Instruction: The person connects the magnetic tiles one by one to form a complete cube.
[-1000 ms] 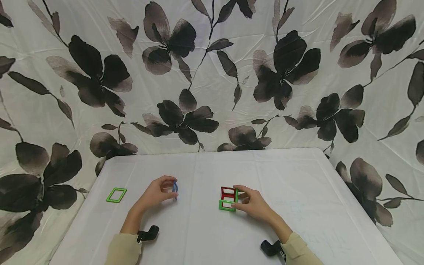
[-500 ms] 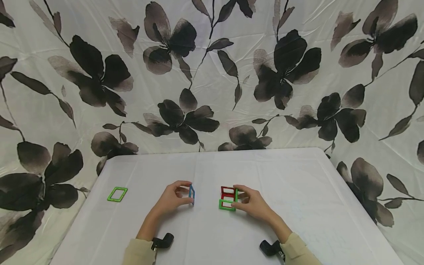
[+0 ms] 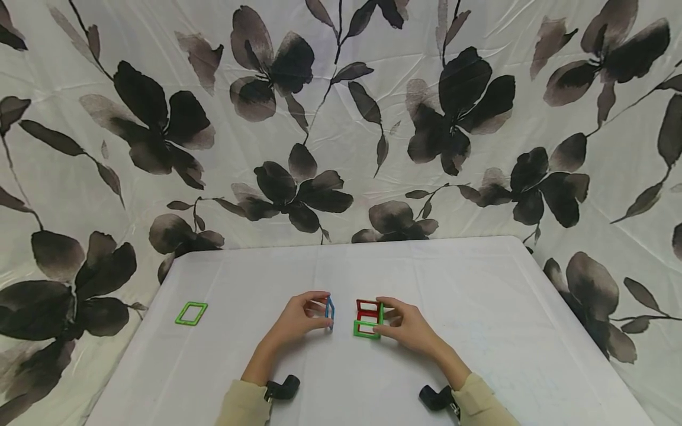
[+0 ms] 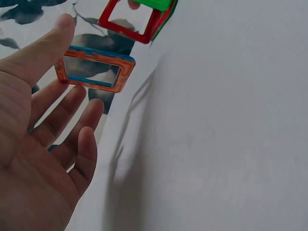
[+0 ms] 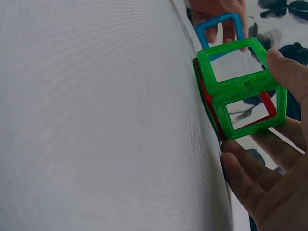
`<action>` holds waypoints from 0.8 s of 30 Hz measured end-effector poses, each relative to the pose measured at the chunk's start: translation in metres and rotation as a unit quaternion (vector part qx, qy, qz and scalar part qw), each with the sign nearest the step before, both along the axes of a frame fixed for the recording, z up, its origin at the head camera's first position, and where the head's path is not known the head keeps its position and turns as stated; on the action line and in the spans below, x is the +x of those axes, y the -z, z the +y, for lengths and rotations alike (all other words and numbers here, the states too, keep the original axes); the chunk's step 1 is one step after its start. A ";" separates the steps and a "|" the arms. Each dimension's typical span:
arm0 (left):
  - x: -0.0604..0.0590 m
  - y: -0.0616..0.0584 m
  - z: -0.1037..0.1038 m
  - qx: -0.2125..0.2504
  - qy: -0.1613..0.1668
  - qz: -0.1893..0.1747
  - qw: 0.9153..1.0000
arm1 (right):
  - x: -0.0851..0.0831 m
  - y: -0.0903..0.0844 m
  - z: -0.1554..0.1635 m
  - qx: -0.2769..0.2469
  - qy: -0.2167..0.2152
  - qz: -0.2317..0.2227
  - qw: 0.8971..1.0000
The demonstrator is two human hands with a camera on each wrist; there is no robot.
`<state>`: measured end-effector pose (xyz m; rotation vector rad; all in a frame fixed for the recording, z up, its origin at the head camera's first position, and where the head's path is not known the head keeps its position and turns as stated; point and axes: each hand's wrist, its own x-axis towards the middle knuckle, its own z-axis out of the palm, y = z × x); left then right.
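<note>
My left hand pinches square magnetic tiles upright between thumb and fingers. Blue shows toward the right hand, while orange frames the side seen from the left wrist. To the right, my right hand holds an open box shape of joined red and green magnetic tiles, thumb on the near side and fingers on the far side. Green frames face the right palm, with red ones behind them. A narrow gap separates the two sets in the head view.
A single green magnetic tile lies flat at the left of the white table. Behind the table hangs a floral cloth. Each wrist carries a black camera.
My left hand has carried the blue and orange tiles rightward, close to the red and green box shape. My right hand stays almost in place, still holding its tiles.
</note>
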<state>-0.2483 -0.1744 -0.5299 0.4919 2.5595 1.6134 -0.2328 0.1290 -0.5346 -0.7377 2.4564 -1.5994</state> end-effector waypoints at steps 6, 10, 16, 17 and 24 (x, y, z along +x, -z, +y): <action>-0.001 0.001 0.013 0.003 0.011 0.000 1.000 | 0.000 0.000 0.000 0.001 0.000 0.009 1.000; -0.001 0.000 0.018 -0.003 0.015 -0.006 1.000 | 0.000 0.000 0.000 0.006 0.003 0.008 1.000; 0.000 0.000 0.025 0.021 0.039 -0.025 0.999 | -0.001 -0.001 -0.001 0.009 0.003 -0.002 1.000; 0.000 0.000 0.026 0.026 0.044 -0.032 0.998 | -0.001 -0.001 -0.001 0.007 0.002 -0.004 1.000; -0.001 0.001 0.034 0.044 0.054 -0.056 0.996 | -0.002 0.001 0.000 0.007 -0.002 -0.007 1.000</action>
